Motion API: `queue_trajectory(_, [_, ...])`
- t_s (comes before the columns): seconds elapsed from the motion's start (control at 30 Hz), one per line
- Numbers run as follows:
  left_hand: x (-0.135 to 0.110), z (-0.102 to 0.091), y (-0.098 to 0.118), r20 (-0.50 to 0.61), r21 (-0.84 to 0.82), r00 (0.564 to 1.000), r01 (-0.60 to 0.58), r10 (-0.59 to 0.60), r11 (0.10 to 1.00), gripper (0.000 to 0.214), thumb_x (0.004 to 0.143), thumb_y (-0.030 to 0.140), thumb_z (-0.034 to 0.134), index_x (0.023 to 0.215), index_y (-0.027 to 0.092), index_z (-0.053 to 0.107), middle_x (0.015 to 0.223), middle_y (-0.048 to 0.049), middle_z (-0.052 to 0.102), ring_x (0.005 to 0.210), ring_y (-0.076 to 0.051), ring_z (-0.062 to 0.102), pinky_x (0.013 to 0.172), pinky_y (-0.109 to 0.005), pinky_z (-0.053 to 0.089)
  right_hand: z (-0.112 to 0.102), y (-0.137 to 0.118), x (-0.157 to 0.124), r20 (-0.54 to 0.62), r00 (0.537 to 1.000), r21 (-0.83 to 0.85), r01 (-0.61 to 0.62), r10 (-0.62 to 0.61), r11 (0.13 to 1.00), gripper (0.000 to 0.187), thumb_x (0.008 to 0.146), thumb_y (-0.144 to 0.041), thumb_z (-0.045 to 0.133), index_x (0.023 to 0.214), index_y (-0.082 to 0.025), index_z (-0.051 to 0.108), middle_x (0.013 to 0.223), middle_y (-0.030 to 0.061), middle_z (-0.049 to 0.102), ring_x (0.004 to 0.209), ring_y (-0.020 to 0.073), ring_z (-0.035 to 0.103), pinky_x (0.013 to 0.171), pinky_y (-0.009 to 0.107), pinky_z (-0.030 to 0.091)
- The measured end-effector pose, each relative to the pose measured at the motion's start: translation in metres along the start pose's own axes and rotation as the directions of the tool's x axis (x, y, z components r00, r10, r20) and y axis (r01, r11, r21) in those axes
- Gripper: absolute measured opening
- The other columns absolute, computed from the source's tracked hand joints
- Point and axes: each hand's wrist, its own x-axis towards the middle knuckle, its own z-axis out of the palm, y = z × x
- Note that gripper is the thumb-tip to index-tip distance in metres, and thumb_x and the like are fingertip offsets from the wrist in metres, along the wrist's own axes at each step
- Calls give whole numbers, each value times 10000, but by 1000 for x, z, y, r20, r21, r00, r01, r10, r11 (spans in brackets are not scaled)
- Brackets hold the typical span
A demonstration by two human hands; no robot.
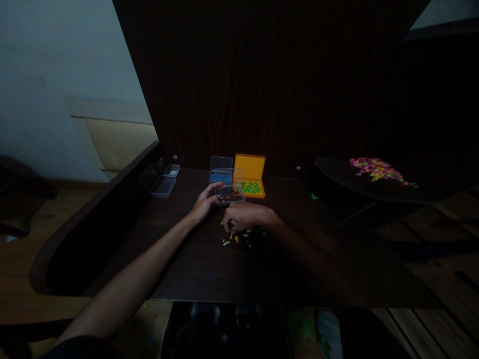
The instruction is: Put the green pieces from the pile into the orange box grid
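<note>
My left hand [205, 202] grips the left side of a small clear plastic box [243, 199], whose lid stands up. Dark red-brown pieces [230, 194] lie inside it. My right hand [241, 217] is just in front of this box, its fingers curled down and closed above small yellow and pale pieces [236, 239] scattered on the dark wooden surface [194, 269]. What those fingertips hold, if anything, is hidden. Behind the box stand an open yellow case [250, 166] with green pieces [251, 187] and another open clear box [221, 163] with blue pieces [220, 177].
Another open clear box [163, 186] lies at the left, by the raised wooden side [93, 224]. A heap of pink, yellow and purple pieces [377, 169] rests on a dark surface at the right. A tall dark panel [262, 80] rises behind the boxes.
</note>
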Motion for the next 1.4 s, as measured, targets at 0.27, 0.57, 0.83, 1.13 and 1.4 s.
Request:
queue_trajectory(0.27, [1, -3, -2, 2, 28, 1000, -17, 17, 999, 561, 566, 111, 585, 1121, 194, 610, 1249, -51, 595, 1017, -224, 613, 947, -388, 467, 1, 2, -1, 6, 1000, -6, 0, 0, 1000, 252, 730, -108, 636, 926, -216, 752, 767, -21, 694, 627, 97, 542, 556, 206, 311])
queue_trajectory(0.57, [3, -2, -7, 3, 17, 1000, -24, 24, 1000, 543, 564, 110, 591, 1100, 189, 618, 1235, -57, 602, 1028, -232, 612, 986, -427, 451, 8, 3, -12, -83, 996, -34, 25, -28, 999, 183, 767, -149, 702, 935, -199, 752, 900, 19, 677, 810, 131, 588, 647, 218, 357])
queue_trajectory(0.83, [3, 0, -7, 15, 19, 1000, -28, 28, 999, 519, 578, 120, 593, 1090, 205, 619, 1222, -48, 607, 1042, -238, 614, 988, -435, 458, 32, 8, -24, -262, 963, 16, 78, -71, 997, 173, 836, -224, 684, 1003, -230, 731, 1003, 29, 668, 936, 153, 606, 765, 236, 404])
queue_trajectory(1.13, [4, -2, -8, 17, 38, 999, -46, 45, 998, 519, 581, 125, 594, 1096, 193, 612, 1202, -49, 617, 1057, -243, 606, 990, -442, 459, 47, 1, -26, -328, 945, 36, 22, -9, 999, 186, 922, -253, 566, 998, -197, 726, 1009, 42, 669, 903, 145, 615, 758, 236, 419])
queue_trajectory(1.4, [6, -3, -10, 15, 10, 999, -43, 43, 999, 539, 574, 108, 579, 1105, 194, 617, 1245, -61, 601, 1107, -260, 584, 1024, -463, 426, 45, 6, -33, -402, 914, 69, -25, 51, 997, 186, 932, -258, 554, 976, -176, 714, 1021, 41, 673, 902, 145, 620, 761, 235, 415])
